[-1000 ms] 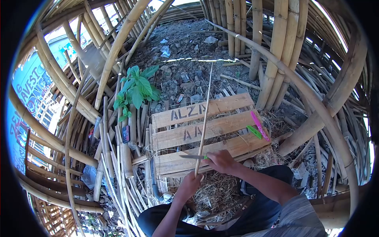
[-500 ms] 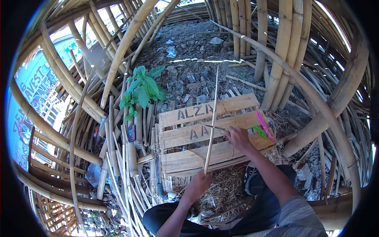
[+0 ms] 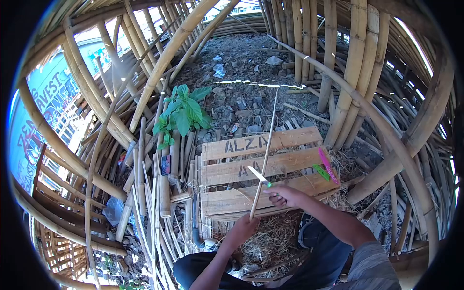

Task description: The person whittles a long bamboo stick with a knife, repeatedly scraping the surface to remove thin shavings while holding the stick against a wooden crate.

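My left hand (image 3: 244, 229) is wrapped round the lower end of a long thin bamboo strip (image 3: 268, 140), which rises upward over the wooden slatted crate (image 3: 227, 174). A knife (image 3: 257, 174) with a green part near its handle is in my right hand (image 3: 285, 195), its pale blade pointing up and left across the strip. My right fingers are curled round the handle, most of which is hidden. Pink (image 3: 328, 164) and green (image 3: 320, 172) sheath-like items lie at the crate's right side.
Split bamboo strips (image 3: 152, 217) lie left of the crate, near a phone-like object (image 3: 166, 165) and a leafy plant (image 3: 183, 111). A thick bamboo pole (image 3: 382, 123) slants across the right. Straw (image 3: 270, 241) covers the ground below the crate.
My right hand has moved down towards the lower part of the strip, and the knife blade now points up and left. The whole view has shifted slightly.
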